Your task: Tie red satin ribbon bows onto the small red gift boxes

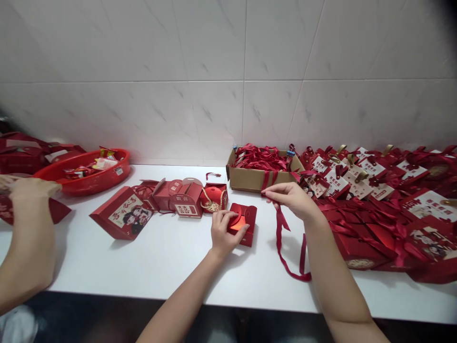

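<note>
My left hand (225, 232) is closed round the near left side of a small red box (252, 224) with a round cutout in its top, standing on the white table. To its right, my right hand (291, 197) pinches a dark red ribbon (281, 255), which hangs in a loop down onto the tabletop. Just behind that hand, a cardboard box (248, 178) holds a heap of similar ribbons (260, 157). A strip of ribbon hangs over its front wall.
A red basin (89, 183) with wrapped packets stands at the left, near another person's arm (30, 233). Several red gift boxes (188, 205) line the middle. Many finished-looking boxes (364, 233) crowd the right. A tiled wall (214, 109) rises behind.
</note>
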Demonstrator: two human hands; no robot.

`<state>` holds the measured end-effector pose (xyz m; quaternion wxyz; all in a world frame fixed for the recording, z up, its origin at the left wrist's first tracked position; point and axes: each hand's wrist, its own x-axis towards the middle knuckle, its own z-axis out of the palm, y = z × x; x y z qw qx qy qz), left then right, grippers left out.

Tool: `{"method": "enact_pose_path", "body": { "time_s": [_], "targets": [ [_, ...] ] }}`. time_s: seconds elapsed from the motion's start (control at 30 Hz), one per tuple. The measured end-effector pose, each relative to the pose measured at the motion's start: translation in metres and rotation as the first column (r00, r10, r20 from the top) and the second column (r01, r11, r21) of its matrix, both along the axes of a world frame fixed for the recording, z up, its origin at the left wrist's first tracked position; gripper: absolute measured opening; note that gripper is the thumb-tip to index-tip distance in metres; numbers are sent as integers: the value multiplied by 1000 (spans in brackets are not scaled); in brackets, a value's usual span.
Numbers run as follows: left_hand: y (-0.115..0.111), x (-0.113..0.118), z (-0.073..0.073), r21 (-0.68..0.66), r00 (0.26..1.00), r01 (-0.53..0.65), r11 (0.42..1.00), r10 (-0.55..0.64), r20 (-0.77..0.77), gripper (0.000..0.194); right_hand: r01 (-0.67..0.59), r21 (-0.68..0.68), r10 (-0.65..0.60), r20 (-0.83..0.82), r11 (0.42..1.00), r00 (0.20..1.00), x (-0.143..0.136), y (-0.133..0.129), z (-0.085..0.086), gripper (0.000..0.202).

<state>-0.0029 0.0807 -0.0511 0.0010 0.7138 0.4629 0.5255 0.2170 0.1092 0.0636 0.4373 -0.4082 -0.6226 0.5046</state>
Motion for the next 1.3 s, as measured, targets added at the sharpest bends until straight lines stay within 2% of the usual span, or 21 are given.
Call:
{"method": "enact_pose_path", "body": {
  "time_s": [0.07, 0.17, 0.23, 0.3, 0.37, 0.43, 0.5, 0.53, 0.67, 0.8, 1.0, 1.1, 1.2, 1.3],
  "targets": [
    [-1, 1, 2, -19, 1000, 2, 1000, -1, 6, 27, -85, -33, 88, 131, 996, 987, -5, 1, -5, 29],
    [1, 0, 13, -46, 998, 63, 997, -63, 1, 22, -131, -87, 150, 263, 988, 953, -11, 6, -16, 25],
    [6, -6, 29, -90, 994, 110, 990, -111, -4, 21, -144, -112, 171, 291, 983, 941, -13, 9, -20, 22],
    [15, -13, 51, -197, 986, 161, 967, -167, -13, 23, -168, -132, 200, 290, 977, 936, -12, 11, -21, 21],
    [24, -20, 76, -369, 964, 202, 907, -250, -86, 22, -198, -155, 235, 279, 968, 931, -11, 11, -20, 23],
    [32, -24, 98, -538, 912, 185, 823, -348, -218, 21, -229, -180, 273, 275, 957, 922, -10, 12, -19, 26],
    [36, -24, 113, -626, 843, 160, 763, -436, -315, 21, -249, -201, 300, 287, 947, 910, -12, 12, -19, 28],
    [37, -22, 118, -642, 819, 153, 751, -460, -343, 21, -255, -211, 310, 295, 944, 904, -13, 13, -19, 29],
    [32, -18, 119, -648, 785, 137, 749, -481, -390, 26, -266, -239, 331, 299, 934, 895, -19, 14, -21, 31],
    [29, -18, 114, -701, 731, 124, 703, -542, -414, 28, -261, -247, 329, 296, 933, 897, -25, 14, -21, 30],
    [40, -7, 118, -736, 677, 136, 663, -605, -420, 27, -250, -242, 313, 273, 938, 910, -27, 15, -19, 32],
    [46, 1, 118, -727, 662, 147, 671, -613, -431, 28, -212, -237, 281, 316, 948, 906, -27, 17, -21, 34],
    [49, 5, 116, -684, 672, 183, 706, -598, -437, 27, -175, -208, 241, 354, 962, 904, -27, 18, -22, 35],
    [49, 4, 117, -664, 688, 213, 717, -593, -419, 23, -179, -206, 242, 344, 962, 907, -26, 18, -22, 36]
  ]
}}
